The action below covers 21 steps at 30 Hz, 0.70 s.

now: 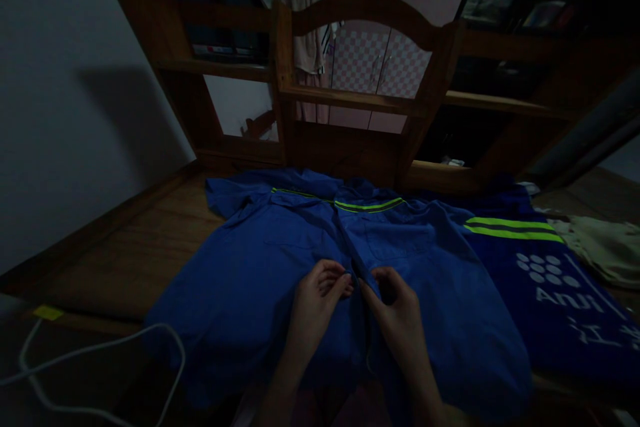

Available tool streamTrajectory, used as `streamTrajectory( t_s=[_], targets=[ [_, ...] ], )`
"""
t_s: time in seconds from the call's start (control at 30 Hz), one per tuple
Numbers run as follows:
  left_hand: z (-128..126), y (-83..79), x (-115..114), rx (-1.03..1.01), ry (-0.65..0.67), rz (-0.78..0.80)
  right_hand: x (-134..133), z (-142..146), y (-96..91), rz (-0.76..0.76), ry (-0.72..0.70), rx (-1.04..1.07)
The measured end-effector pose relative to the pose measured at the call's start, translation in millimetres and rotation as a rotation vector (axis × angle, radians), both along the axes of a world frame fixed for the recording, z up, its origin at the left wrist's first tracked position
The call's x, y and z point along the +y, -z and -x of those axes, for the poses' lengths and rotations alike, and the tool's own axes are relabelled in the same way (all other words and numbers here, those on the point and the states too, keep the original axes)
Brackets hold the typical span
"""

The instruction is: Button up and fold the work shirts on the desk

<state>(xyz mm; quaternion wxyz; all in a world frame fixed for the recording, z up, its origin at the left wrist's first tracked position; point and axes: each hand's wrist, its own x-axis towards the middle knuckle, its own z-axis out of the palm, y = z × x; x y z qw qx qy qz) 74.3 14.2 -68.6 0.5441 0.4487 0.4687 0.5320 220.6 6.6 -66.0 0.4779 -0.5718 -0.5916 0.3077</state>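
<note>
A blue work jacket [260, 280] with yellow-green reflective stripes lies spread flat on a wooden surface, front side up. My left hand [317, 300] and my right hand [395, 313] meet at its centre front opening. Both hands have their fingers curled and pinched on the front edges of the jacket, left hand on the left edge, right hand on the right edge. The room is dim, so small details at the fingertips are hard to make out.
A second dark blue garment [555, 293] with white print and reflective stripes lies to the right, with a pale green cloth [605, 247] beyond it. A wooden headboard frame [360, 100] rises behind. A white cable [100, 360] loops at the lower left.
</note>
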Motion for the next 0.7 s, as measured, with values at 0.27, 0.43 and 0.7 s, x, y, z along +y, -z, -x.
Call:
streamTrajectory(
  t_s=[0.27,0.43,0.7],
  targets=[
    [-3,0.6,-6,0.111,0.006,-0.025,-7,3,-11.2,-0.016,-0.031,0.062],
    [-1,-0.6,-7,0.1,0.02,-0.017,-8,4,-12.8,-0.087,-0.073,-0.042],
    [2,-5.8,-4,0.089,0.06,-0.031,-13,6,-21.1,-0.135,-0.072,-0.149]
  ],
)
